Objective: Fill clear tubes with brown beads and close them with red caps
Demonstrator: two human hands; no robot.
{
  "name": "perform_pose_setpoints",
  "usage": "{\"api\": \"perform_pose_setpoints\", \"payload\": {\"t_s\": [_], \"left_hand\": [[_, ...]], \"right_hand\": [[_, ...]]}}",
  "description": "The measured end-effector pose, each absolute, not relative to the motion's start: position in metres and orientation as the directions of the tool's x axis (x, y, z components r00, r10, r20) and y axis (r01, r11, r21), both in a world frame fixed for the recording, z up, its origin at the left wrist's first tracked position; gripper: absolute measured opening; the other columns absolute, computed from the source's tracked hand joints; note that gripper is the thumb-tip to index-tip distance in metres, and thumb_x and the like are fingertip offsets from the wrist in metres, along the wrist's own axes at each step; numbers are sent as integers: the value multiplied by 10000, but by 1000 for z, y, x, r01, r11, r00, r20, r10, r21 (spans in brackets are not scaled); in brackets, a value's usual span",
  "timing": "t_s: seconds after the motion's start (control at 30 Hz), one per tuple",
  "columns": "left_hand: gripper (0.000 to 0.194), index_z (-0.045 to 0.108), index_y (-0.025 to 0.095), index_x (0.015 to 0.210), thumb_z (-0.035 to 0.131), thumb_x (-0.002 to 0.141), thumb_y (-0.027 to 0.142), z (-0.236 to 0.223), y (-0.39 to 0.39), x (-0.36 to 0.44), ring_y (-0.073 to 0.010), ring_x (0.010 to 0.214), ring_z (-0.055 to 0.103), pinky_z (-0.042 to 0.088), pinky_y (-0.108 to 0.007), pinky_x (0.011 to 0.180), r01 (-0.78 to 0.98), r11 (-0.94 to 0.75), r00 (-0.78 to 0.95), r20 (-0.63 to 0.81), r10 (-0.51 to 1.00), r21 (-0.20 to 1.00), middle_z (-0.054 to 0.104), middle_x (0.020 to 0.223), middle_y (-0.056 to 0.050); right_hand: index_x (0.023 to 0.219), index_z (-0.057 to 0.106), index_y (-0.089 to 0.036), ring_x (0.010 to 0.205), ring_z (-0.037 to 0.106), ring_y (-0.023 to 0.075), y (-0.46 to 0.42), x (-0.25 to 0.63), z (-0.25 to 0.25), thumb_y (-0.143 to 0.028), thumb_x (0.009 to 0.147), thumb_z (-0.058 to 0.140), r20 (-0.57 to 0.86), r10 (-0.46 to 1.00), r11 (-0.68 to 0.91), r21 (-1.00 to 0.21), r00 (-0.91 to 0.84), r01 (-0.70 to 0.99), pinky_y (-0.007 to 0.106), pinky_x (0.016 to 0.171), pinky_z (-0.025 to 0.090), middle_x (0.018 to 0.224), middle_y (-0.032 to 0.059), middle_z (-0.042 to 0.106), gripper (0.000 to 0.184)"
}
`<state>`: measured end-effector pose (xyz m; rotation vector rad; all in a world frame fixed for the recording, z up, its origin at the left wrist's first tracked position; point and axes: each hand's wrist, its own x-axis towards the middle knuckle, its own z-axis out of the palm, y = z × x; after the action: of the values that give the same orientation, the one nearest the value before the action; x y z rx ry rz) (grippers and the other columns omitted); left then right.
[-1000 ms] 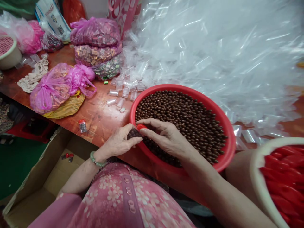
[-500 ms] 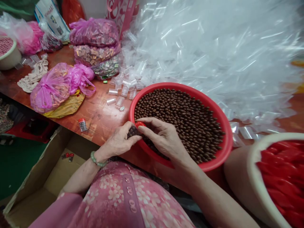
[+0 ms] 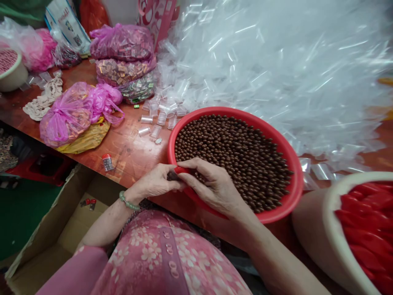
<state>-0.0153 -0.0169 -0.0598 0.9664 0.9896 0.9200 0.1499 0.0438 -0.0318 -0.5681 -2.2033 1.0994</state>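
My left hand (image 3: 155, 180) is closed around a small clear plastic jar (image 3: 172, 176) with dark contents, mostly hidden by the fingers. Pinched by my right hand (image 3: 213, 184), a red cap (image 3: 181, 169) sits against the jar's mouth; whether it is fully seated I cannot tell. Both hands are over the near left rim of a red basin (image 3: 293, 200), which holds a heap of small dark brown balls (image 3: 233, 159). On the table to the left stands a filled jar with a red cap (image 3: 107, 162).
Clear plastic jars (image 3: 260, 82) are piled behind the basin. A cream bucket (image 3: 313, 217) of red caps (image 3: 365, 221) stands at right. Pink bags (image 3: 123, 45) of small pieces lie at back left. Below the table edge, a cardboard box (image 3: 70, 221) contains several capped jars (image 3: 89, 203).
Both hands have dipped slightly with the jar and cap. My left fingers now cover more of the jar, and the cap is tilted differently.
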Motion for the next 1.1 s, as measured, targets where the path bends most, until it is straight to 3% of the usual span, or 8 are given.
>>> {"api": "perform_pose_setpoints", "payload": {"t_s": [0.13,0.3,0.5,0.8,0.97,1.1], "left_hand": [[401,601,115,915,732,779,469,-57,-20,-23,-72,639,471,375,-211,616,-293,328,390,-201,899,898,528,715,11],[556,658,95,975,718,758,604,-70,-25,-29,-151,760,624,497,-263,702,-548,471,523,-156,838,691,643,899,-107],[534,667,84,925,807,693,543,-87,-24,-24,-109,660,597,470,-212,632,-606,501,510,-182,841,617,634,804,-79],[511,638,83,764,866,616,516,-78,-18,-18,-88,610,580,459,-195,589,-609,511,453,-262,852,606,628,756,-62],[508,670,79,794,863,621,515,-76,-16,-18,-92,595,592,470,-190,576,-609,514,455,-266,850,604,633,730,-61],[505,692,74,845,879,612,482,-75,-16,-19,-80,583,582,460,-178,566,-608,529,462,-278,842,593,633,734,-59]], "right_hand": [[1087,625,-190,818,629,203,48,151,-25,-277,1027,541,344,553,574,-818,-759,48,305,749,514,956,57,653,135],[1082,624,-196,809,628,198,52,156,-22,-302,1045,538,303,511,523,-852,-804,12,311,756,499,939,51,644,141],[1061,658,-190,795,627,201,58,155,-27,-359,1036,572,291,515,498,-867,-806,5,318,751,513,904,55,648,191],[1046,688,-184,815,638,210,66,159,-20,-378,1017,618,251,543,459,-888,-801,34,319,766,518,921,58,665,208],[1006,697,-190,791,651,227,66,159,-21,-459,985,650,163,604,343,-937,-780,70,313,701,545,922,60,682,275],[984,699,-193,805,645,219,62,159,-21,-450,1000,637,202,603,382,-922,-772,58,311,725,527,921,54,677,265]]}}
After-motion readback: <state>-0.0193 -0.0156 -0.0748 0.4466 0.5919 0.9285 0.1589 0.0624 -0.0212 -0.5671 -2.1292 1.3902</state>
